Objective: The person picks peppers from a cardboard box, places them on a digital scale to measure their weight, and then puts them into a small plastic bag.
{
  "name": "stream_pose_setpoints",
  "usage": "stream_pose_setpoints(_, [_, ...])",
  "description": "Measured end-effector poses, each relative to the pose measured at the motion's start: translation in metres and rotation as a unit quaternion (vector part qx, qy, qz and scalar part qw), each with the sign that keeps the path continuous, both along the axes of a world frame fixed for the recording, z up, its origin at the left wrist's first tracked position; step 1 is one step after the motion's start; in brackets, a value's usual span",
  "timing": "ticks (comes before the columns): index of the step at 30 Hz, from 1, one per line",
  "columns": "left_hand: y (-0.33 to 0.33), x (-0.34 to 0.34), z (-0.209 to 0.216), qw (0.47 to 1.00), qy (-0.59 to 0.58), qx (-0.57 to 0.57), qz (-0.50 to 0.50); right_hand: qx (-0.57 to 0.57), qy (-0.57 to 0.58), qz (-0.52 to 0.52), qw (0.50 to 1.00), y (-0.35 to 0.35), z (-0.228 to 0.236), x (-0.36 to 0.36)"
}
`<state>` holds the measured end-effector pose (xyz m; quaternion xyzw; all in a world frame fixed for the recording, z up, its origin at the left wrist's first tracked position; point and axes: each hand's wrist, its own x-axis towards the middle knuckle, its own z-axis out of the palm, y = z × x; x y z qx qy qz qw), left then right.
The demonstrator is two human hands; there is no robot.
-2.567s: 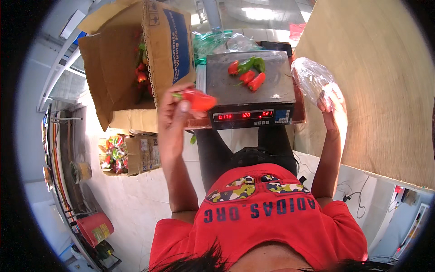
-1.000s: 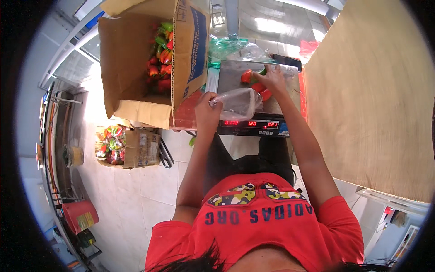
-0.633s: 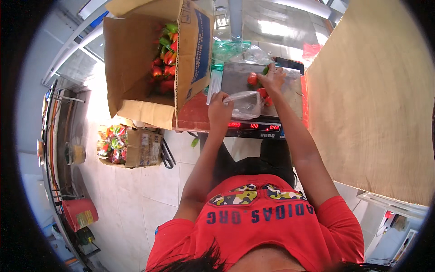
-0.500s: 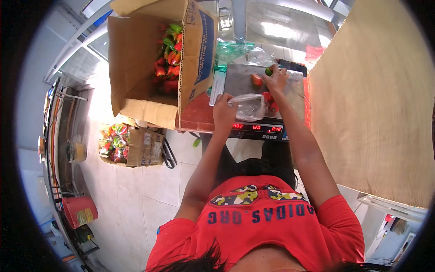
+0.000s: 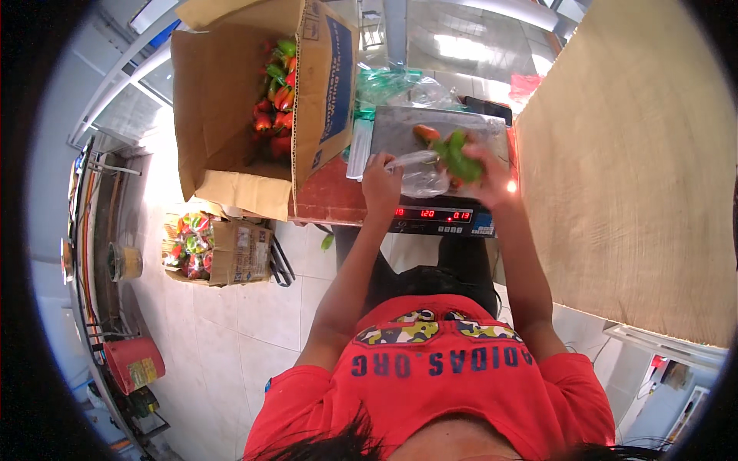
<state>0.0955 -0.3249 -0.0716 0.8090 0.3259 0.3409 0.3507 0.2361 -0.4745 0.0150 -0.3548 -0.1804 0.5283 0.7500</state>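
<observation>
Over the weighing scale [image 5: 400, 123], my left hand [image 5: 382, 183] pinches the rim of a clear plastic bag [image 5: 421, 181], which hangs open toward the right. A green pepper [image 5: 460, 160] is in my right hand [image 5: 490, 177], at the bag's mouth; that hand is blurred by motion. On the metal scale plate lies a red pepper [image 5: 424, 135], just behind the bag. More red shows beneath my right hand, mostly hidden. The scale's front panel [image 5: 430, 215] has lit red digits.
At left on the table stands a large open cardboard box [image 5: 234, 115] of red and green peppers [image 5: 278, 96]. A smaller box [image 5: 242, 253] with bagged peppers sits on the floor. Thin plastic bags [image 5: 392, 86] lie behind the scale. A tall brown board [image 5: 630, 177] rises at right.
My right hand has lifted the green pepper off the scale plate and brought it toward me to the bag's mouth. My left hand still holds the bag. The scale's digits have changed.
</observation>
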Motion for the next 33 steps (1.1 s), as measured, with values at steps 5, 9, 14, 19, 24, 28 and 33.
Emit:
stream_pose_setpoints(5, [-0.013,-0.002,0.034,0.995,-0.082,-0.04,-0.044,-0.059,0.102,0.004,0.993,-0.003,-0.036,-0.05])
stream_pose_setpoints(9, [-0.035,-0.012,0.059,0.99,-0.113,-0.03,-0.078,-0.054,0.236,-0.041,0.969,0.004,-0.055,-0.049])
stream_pose_setpoints(14, [-0.061,-0.02,0.063,0.99,-0.105,-0.032,-0.083,-0.019,0.218,-0.163,0.962,0.031,-0.064,-0.06])
stream_pose_setpoints(19, [-0.05,-0.012,0.06,0.977,-0.131,-0.165,-0.023,-0.114,-0.209,-0.307,0.921,0.049,-0.064,-0.069])
stream_pose_setpoints(24, [-0.016,0.002,0.048,0.986,-0.16,-0.048,0.005,-0.151,-0.485,-0.317,0.801,0.065,-0.084,-0.064])
stream_pose_setpoints(28, [-0.002,-0.001,0.042,0.99,-0.138,0.015,0.033,-0.165,-0.437,-0.119,0.876,0.021,-0.036,-0.039])
stream_pose_setpoints(33, [-0.008,0.0,0.047,0.98,-0.176,-0.085,0.021,-0.293,-0.728,-0.245,0.569,-0.002,-0.065,-0.024])
